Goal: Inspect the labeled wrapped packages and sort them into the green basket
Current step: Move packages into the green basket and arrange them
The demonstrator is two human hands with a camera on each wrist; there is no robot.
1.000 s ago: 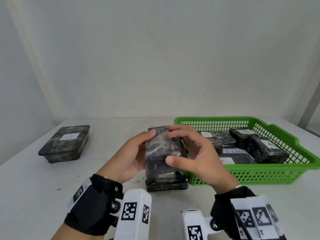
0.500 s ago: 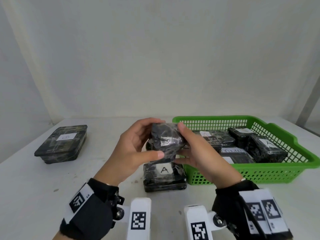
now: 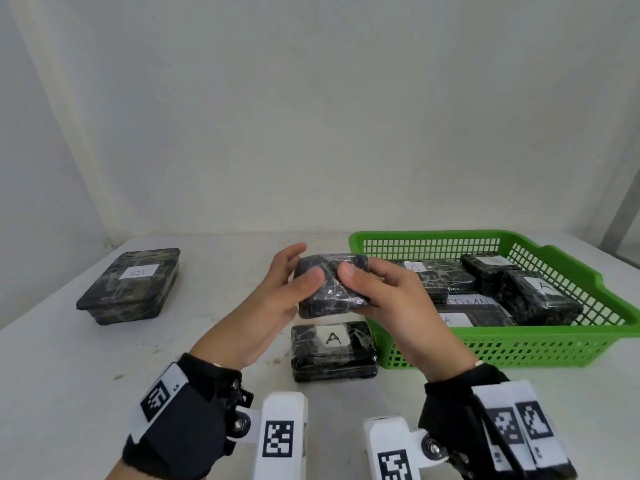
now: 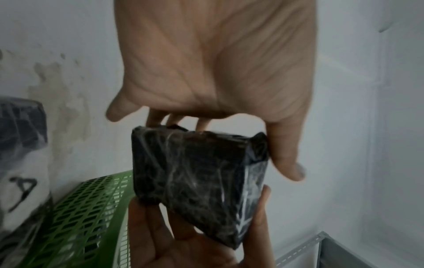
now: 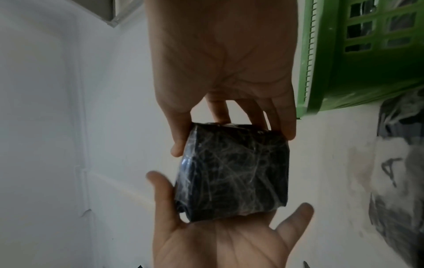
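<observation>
Turning: we rotate the held package (image 3: 330, 287) until its label shows.
Hands: left hand (image 3: 277, 299) and right hand (image 3: 391, 303) clamp opposite ends.
Destination: green basket (image 3: 606, 289) at 3 o'clock.

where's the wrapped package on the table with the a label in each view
Head: the A-labelled package lies low centre on the table, below the hands.
Left wrist: at the far left edge, blurred, A on its side.
Right wrist: at the right edge, A on its side.
Shared landmark: the green basket is next to it in every view.
</observation>
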